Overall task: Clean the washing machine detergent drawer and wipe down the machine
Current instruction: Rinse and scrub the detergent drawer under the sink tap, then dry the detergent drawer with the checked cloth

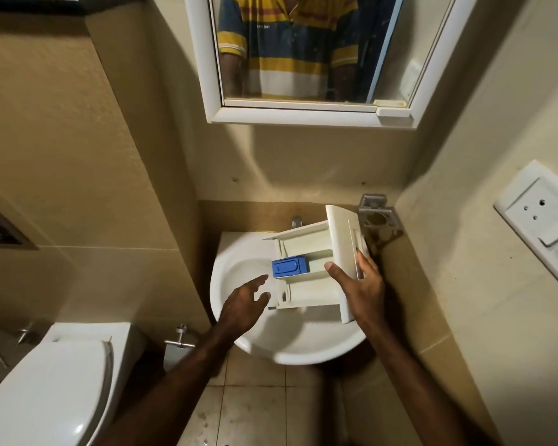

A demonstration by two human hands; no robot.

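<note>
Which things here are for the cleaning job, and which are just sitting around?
For the job: detergent drawer, its blue insert, sink, tap, right hand, left hand.
Just around: mirror, toilet, wall socket, metal holder.

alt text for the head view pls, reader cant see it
A person's right hand holds a white detergent drawer by its front panel over a white bathroom sink, while the open left hand reaches toward the drawer's blue insert. A mirror hangs above; a toilet sits lower left.
</note>
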